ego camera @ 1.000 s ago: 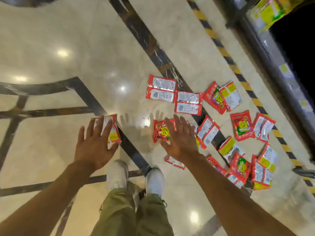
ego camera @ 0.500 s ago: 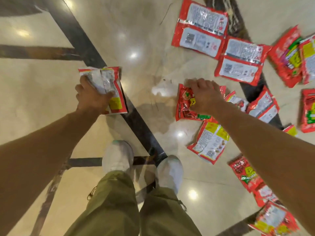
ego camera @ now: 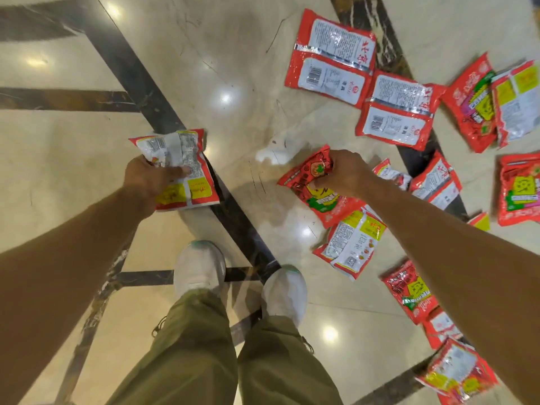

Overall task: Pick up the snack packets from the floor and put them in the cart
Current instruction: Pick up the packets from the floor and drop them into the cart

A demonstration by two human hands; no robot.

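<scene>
The left grip (ego camera: 146,178) is clenched on a crinkled red-edged snack packet with a white printed back and yellow patches (ego camera: 198,171). The thumb lies across the packet's face, and the packet sits over a dark stripe in the glossy cream marble floor (ego camera: 73,159); whether it is clear of the floor cannot be told. To the right, the right grip (ego camera: 346,173) is grasping a red face-up snack packet with green and yellow print (ego camera: 330,209), its fingers curled round the packet's crumpled far end. The near end of that packet touches a white-backed packet with yellow corner patches (ego camera: 350,244), which lies flat just under the right forearm. Far right, two larger red packets with white label panels (ego camera: 330,59) lie side by side, touching. More red packets are scattered along the right edge, both far and near. At the near centre are the person's pale shoes (ego camera: 200,264), standing on the floor on either side of the dark stripe, below olive green trousers (ego camera: 190,361).
</scene>
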